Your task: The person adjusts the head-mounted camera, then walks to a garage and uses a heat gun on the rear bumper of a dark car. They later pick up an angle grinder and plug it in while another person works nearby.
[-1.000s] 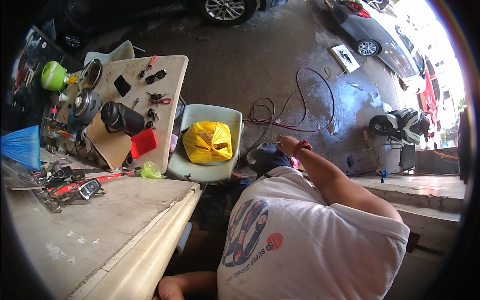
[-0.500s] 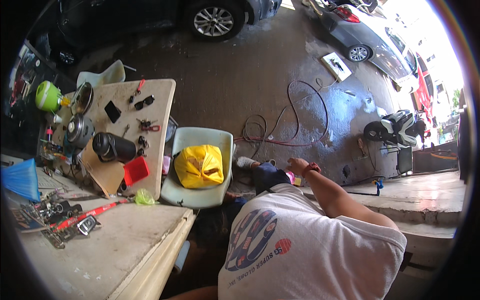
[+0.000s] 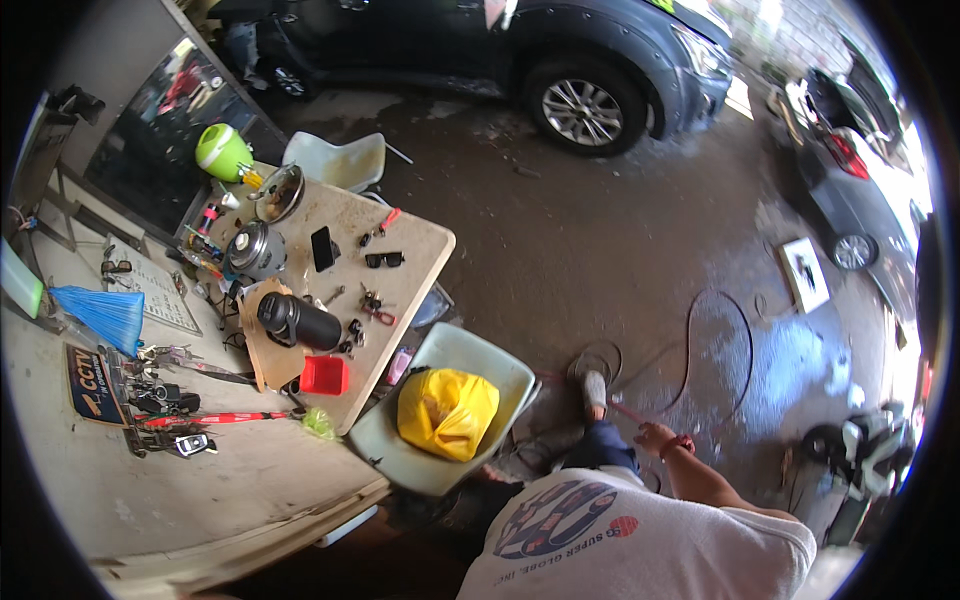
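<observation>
My right hand (image 3: 656, 438) hangs in the air ahead of my body, a red band round its wrist. Its fingers look loosely bent and apart, with nothing visible in them. My left hand is outside the view. Left of my stepping leg, a pale plastic chair (image 3: 523, 372) carries a knotted yellow plastic bag (image 3: 447, 412). Beyond that chair stands a table (image 3: 425, 245) bearing a black jug (image 3: 312, 325), a red tray (image 3: 324, 375), a phone (image 3: 322, 248), sunglasses (image 3: 384, 260) and keys (image 3: 376, 308).
A cream counter (image 3: 250, 490) at left holds key bunches and a red lanyard (image 3: 215, 418). Hose (image 3: 690, 365) loops over the wet floor ahead, near a white board (image 3: 805, 274). A dark vehicle (image 3: 590, 60), a grey car (image 3: 870, 200) and a motorcycle (image 3: 850, 440) stand around.
The view has swung left, so the table, chair and bag appear farther right. My right hand remains raised beside my body. My foot shows farther forward on the floor.
</observation>
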{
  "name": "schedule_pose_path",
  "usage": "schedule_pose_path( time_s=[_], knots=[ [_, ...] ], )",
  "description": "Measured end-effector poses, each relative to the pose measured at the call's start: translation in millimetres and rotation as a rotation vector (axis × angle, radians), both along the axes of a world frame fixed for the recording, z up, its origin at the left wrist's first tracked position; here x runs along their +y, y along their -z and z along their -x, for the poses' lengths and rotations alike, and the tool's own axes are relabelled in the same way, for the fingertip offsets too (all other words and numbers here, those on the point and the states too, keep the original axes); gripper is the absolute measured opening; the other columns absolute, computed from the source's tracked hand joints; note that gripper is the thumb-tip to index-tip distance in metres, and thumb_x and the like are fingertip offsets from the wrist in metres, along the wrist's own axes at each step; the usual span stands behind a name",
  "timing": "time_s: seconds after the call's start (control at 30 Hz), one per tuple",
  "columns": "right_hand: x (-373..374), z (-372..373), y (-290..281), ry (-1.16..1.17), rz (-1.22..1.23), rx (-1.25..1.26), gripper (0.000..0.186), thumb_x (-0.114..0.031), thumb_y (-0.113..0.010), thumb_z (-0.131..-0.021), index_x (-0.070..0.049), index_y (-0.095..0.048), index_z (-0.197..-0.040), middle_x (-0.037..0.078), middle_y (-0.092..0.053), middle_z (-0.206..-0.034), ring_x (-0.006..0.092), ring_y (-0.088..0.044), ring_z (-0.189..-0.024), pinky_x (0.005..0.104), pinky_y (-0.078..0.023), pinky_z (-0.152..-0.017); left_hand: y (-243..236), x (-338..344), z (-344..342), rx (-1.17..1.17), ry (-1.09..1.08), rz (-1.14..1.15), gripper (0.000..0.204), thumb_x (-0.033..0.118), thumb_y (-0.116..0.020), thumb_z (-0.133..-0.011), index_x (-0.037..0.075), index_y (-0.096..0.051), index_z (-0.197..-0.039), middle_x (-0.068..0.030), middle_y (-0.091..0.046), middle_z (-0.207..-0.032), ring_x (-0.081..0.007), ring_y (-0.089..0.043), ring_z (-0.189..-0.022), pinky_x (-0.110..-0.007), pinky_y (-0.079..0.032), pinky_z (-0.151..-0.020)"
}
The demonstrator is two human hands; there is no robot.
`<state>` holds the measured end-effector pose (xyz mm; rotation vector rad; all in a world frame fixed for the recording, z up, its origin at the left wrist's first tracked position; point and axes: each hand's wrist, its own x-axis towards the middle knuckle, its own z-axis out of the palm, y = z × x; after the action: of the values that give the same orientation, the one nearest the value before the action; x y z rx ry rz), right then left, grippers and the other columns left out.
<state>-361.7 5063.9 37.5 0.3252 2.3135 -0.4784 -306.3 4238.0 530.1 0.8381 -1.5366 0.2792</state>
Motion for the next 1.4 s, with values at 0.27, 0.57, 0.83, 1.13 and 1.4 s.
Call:
schedule_pose_path(
  time_s=[0.27, 0.57, 0.83, 1.13, 1.4],
  knots=[
    [200.9, 144.3, 98.7, 0.028, -0.041, 0.165, 0.046, -0.041, -0.061, -0.097, -0.008, -0.068, -0.128, 0.023, -0.067, -0.132, 0.0389, -0.067, -0.118, 0.049, -0.054, -0.1, -80.1, 90.2, 13.3, -0.695, -0.151, -0.063, 0.039, 0.042, -0.061, -0.102, 0.012, -0.075, -0.124, -0.0143, -0.071, -0.075, -0.0327, -0.062, -0.06, -0.047, -0.048, -0.057],
    [190.2, 212.7, 7.6, 0.219, 0.065, 0.109, 0.037, -0.033, -0.061, -0.094, -0.008, -0.076, -0.116, 0.019, -0.073, -0.12, 0.0379, -0.068, -0.117, 0.0473, -0.054, -0.1, -115.8, 66.4, 38.9, -0.663, -0.443, -0.71, 0.084, 0.068, -0.044, -0.102, -0.009, -0.07, -0.121, -0.0308, -0.07, -0.119, -0.0472, -0.065, -0.114, -0.05, -0.05, -0.098],
    [161.6, 186.9, 50.2, 0.085, 0.077, -0.248, 0.064, -0.055, -0.065, -0.09, -0.009, -0.067, -0.135, 0.021, -0.067, -0.134, 0.0378, -0.063, -0.126, 0.0463, -0.049, -0.107, -128.3, 40.4, 35.4, -0.798, -0.228, -0.558, 0.075, 0.065, -0.049, -0.103, -0.004, -0.075, -0.09, -0.0221, -0.074, -0.086, -0.0385, -0.071, -0.081, -0.047, -0.054, -0.073],
    [152.8, 269.4, 41.1, -0.011, 0.116, -0.052, 0.05, -0.041, -0.063, -0.096, -0.008, -0.065, -0.134, 0.022, -0.071, -0.125, 0.0381, -0.067, -0.119, 0.0481, -0.053, -0.101, -133.4, 53.0, 17.8, -0.768, -0.312, -0.824, 0.071, 0.065, -0.05, -0.102, 0.0, -0.07, -0.082, -0.0172, -0.068, -0.077, -0.0336, -0.065, -0.072, -0.044, -0.05, -0.065],
    [124.9, 305.3, 104.2, -0.358, 0.121, 0.068, 0.033, -0.025, -0.058, -0.1, -0.005, -0.07, -0.123, 0.02, -0.063, -0.137, 0.0378, -0.068, -0.117, 0.0472, -0.058, -0.094, -140.6, 44.7, -3.2, -0.769, -0.362, -0.934, 0.07, 0.066, -0.051, -0.102, 0.004, -0.065, -0.074, -0.0129, -0.063, -0.069, -0.0292, -0.06, -0.063, -0.042, -0.046, -0.058]
  ],
)
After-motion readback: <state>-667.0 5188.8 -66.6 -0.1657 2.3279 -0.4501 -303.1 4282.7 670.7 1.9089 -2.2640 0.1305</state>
